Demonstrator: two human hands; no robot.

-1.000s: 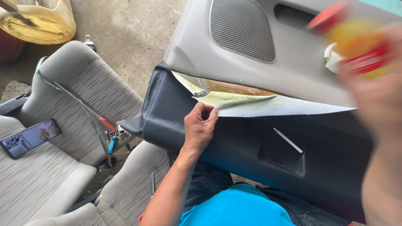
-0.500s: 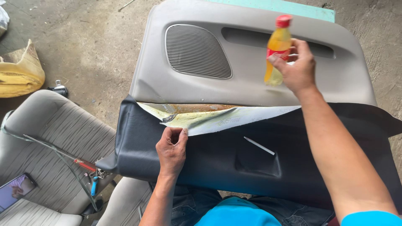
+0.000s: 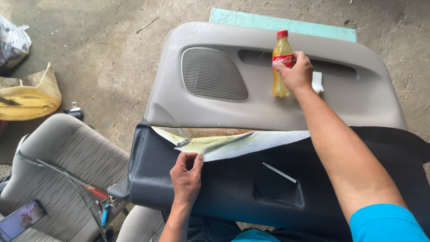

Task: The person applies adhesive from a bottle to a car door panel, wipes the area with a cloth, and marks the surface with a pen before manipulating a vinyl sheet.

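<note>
A grey car door panel with a round speaker grille lies across my lap. Its lower half is covered by dark blue-black vinyl, folded back at the top to show a yellowish glue-stained underside. My left hand pinches the folded edge of that vinyl. My right hand grips a small plastic bottle of yellow liquid with a red cap, standing upright on the panel's upper part. A white stick lies on the vinyl.
Grey car seats stand at the left, with a phone and small tools on them. A cut yellow container sits on the concrete floor at far left. A green board lies behind the panel.
My right hand has brought the bottle down and set it upright on the panel. The view has shifted so the panel sits more central. My left hand keeps its hold on the vinyl.
</note>
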